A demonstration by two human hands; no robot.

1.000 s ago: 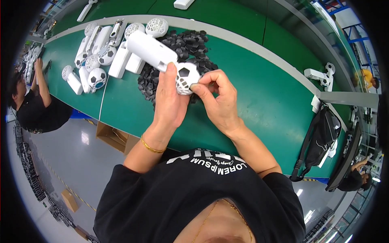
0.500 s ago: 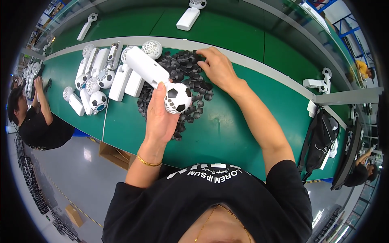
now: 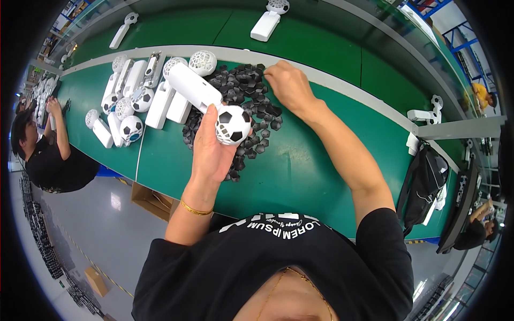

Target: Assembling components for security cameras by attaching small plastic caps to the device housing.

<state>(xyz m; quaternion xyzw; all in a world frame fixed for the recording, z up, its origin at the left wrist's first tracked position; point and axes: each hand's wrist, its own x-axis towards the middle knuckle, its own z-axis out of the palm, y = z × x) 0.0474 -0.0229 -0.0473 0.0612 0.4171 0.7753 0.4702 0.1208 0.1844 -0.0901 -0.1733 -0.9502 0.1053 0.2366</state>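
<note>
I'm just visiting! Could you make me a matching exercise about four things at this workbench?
1. White device with a black-patched ball end
2. Small black pentagonal pieces
3. Black strapped bag
4. Thin gold-coloured bracelet

A. Around the left wrist
B. Heaped beside the right hand
C. In the left hand
D. At the right end of the green table

Right pairs: 1-C, 2-B, 3-D, 4-A

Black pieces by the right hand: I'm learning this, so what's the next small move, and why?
Probably pinch a piece from the black pile with the right hand: it is at the pile's edge, and the left hand holds a ball showing open gaps.
</note>
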